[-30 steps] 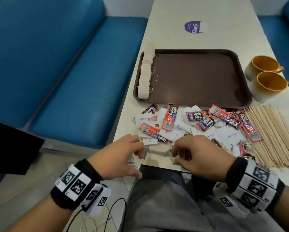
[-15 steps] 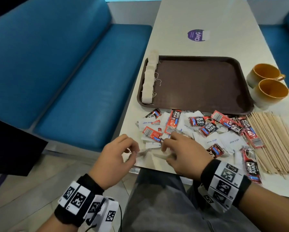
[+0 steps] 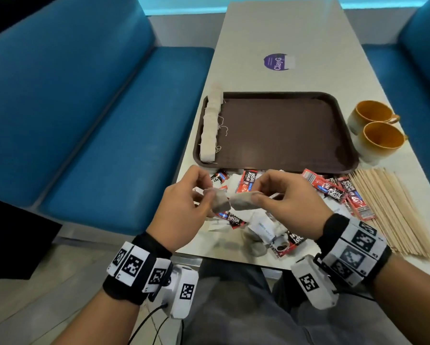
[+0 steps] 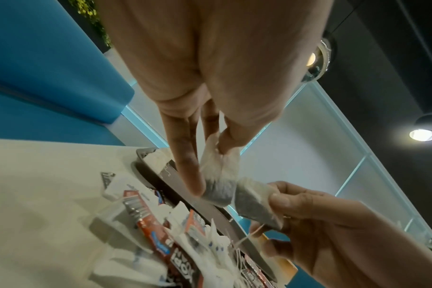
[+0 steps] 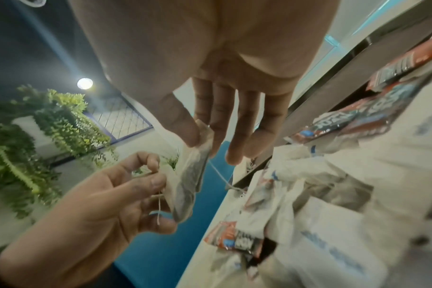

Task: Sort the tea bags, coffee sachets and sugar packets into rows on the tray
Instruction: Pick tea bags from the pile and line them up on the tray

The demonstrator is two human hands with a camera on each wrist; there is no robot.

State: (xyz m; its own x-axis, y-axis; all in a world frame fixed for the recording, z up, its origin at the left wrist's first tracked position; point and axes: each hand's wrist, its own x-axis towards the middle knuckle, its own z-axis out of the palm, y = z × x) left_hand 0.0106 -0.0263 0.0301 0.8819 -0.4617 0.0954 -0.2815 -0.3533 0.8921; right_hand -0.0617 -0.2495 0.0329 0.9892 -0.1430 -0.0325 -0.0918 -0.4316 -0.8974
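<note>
Above the table (image 3: 258, 33), at six o'clock from the tray (image 3: 333, 168), the left hand (image 3: 181, 210) and right hand (image 3: 286, 202) each pinched one tea bag, the left tea bag (image 3: 220, 202) and right tea bag (image 3: 242, 201) touching.

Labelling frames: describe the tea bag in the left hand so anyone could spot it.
Start at the brown tray, then come toward the camera to the two raised hands. The tea bag pinched by the left hand is grey-white and hangs corner-down, unlike the right hand's, which lies sideways.

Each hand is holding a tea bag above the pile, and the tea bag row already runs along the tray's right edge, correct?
Not quite. The row of tea bags lies along the left edge of the tray, as the head view shows. The left hand and right hand do each hold one.
</note>
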